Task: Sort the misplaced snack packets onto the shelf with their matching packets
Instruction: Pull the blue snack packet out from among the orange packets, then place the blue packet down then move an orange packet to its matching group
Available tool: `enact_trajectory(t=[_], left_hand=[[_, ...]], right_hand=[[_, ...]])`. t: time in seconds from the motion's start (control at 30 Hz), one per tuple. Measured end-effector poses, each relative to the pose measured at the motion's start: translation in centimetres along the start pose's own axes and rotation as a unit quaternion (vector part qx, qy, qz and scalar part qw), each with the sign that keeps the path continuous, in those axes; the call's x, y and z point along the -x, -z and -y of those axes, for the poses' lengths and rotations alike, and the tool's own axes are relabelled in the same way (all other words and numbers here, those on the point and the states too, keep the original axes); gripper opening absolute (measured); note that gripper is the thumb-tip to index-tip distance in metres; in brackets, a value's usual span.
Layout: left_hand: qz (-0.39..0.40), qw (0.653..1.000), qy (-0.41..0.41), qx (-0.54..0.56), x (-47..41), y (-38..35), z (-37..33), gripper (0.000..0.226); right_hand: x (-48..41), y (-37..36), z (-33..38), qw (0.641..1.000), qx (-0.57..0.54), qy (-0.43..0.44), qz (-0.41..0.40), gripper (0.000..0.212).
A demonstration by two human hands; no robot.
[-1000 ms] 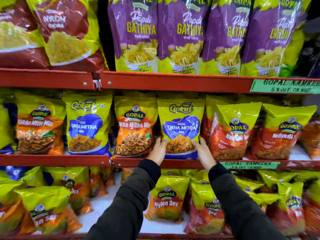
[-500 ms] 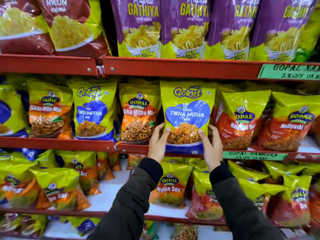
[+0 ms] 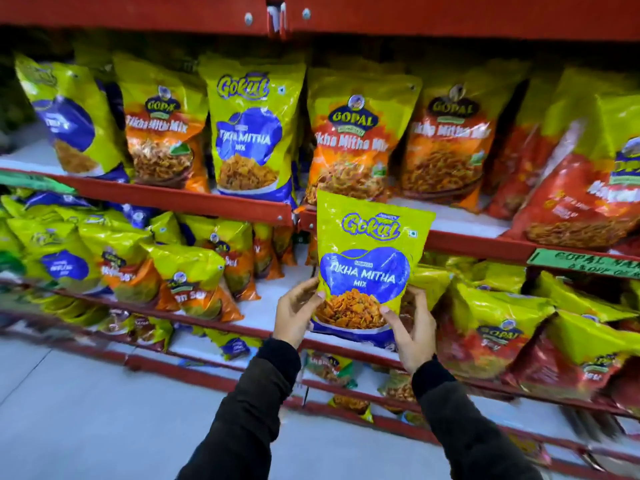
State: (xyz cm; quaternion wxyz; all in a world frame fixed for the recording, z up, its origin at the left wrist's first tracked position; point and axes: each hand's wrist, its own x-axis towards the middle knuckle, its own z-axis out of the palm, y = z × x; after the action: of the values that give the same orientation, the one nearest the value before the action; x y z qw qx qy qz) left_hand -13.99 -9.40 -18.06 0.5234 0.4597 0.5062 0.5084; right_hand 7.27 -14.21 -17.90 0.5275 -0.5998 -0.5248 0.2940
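I hold a yellow-green and blue Gokul Tikha Mitha Mix packet [image 3: 367, 268] upright in front of the shelves, off the shelf. My left hand [image 3: 298, 311] grips its lower left edge and my right hand [image 3: 410, 336] its lower right corner. A matching Gokul packet [image 3: 251, 133] stands on the upper shelf [image 3: 207, 199] between orange Gopal Tikha Mitha Mix packets [image 3: 162, 133]. Another blue Gokul packet [image 3: 71, 116] stands at the far left. Behind the held packet stand two more orange Gopal packets [image 3: 356, 133], with a bare strip of shelf in front of them.
Red Gopal packets [image 3: 581, 195] lean at the right of the upper shelf. The lower shelf [image 3: 249, 329] carries slumped Gopal Nylon Sev packets [image 3: 188, 275] and several mixed ones. A green handwritten price label [image 3: 585, 263] hangs on the right rail. Grey floor lies lower left.
Both hands have pulled the Gokul packet off the upper shelf, down and toward me. The view has swung down and left, and orange Gopal packets show where it stood.
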Motion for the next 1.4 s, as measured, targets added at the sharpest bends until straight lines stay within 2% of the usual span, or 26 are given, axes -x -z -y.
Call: enact_trajectory(t=[0.1, 0.2, 0.23, 0.4, 0.5, 0.6, 0.63, 0.73, 0.9, 1.0, 1.2, 1.3, 1.4], left_hand=[[-0.009, 0.999, 0.041, -0.015, -0.1, 3.1, 2.7, 0.037], [-0.004, 0.996, 0.077, -0.050, -0.7, 5.8, 5.3, 0.034], [-0.001, 0.994, 0.092, -0.056, -1.1, 6.5, 6.1, 0.033], [-0.009, 0.986, 0.156, -0.062, -3.5, 8.8, 8.8, 0.042], [-0.025, 0.978, 0.195, -0.074, -5.5, 9.7, 10.0, 0.032], [-0.020, 0.972, 0.216, -0.091, -7.7, 9.7, 10.2, 0.025], [-0.016, 0.971, 0.219, -0.095, -8.2, 9.6, 10.1, 0.024], [-0.021, 0.964, 0.240, -0.114, -9.8, 9.4, 10.3, 0.027], [-0.025, 0.948, 0.260, -0.183, -10.4, 8.9, 10.0, 0.043], [-0.044, 0.949, 0.203, -0.237, -9.7, 8.8, 9.3, 0.047], [-0.093, 0.945, -0.014, -0.312, -6.9, 8.4, 4.7, 0.031], [-0.110, 0.930, -0.129, -0.327, -6.3, 7.8, 0.6, 0.027], [-0.137, 0.891, -0.246, -0.355, -6.9, 7.8, -4.1, 0.028]], right_hand=[[1.3, -3.0, -2.6, 0.998, 0.028, -0.051, 0.031, 0.055], [2.0, -5.7, -5.0, 0.988, 0.053, -0.130, 0.071, 0.076], [2.2, -6.6, -5.6, 0.984, 0.053, -0.149, 0.084, 0.077], [1.3, -10.4, -7.1, 0.974, 0.051, -0.196, 0.100, 0.059], [0.0, -12.3, -7.7, 0.973, 0.057, -0.201, 0.094, 0.029], [-2.1, -13.8, -8.2, 0.964, 0.063, -0.244, 0.086, 0.018], [-2.8, -14.2, -8.4, 0.960, 0.063, -0.257, 0.089, 0.019], [-4.8, -15.3, -8.6, 0.947, 0.097, -0.287, 0.110, 0.042], [-5.6, -15.5, -8.2, 0.930, 0.151, -0.304, 0.142, 0.055], [-5.2, -15.0, -6.9, 0.949, 0.186, -0.226, 0.119, 0.051], [-4.2, -13.7, -1.0, 0.976, 0.214, -0.006, 0.048, 0.036], [-4.9, -13.5, 3.6, 0.977, 0.189, 0.101, 0.009, 0.030], [-6.6, -13.5, 8.6, 0.969, 0.149, 0.198, -0.024, 0.028]])
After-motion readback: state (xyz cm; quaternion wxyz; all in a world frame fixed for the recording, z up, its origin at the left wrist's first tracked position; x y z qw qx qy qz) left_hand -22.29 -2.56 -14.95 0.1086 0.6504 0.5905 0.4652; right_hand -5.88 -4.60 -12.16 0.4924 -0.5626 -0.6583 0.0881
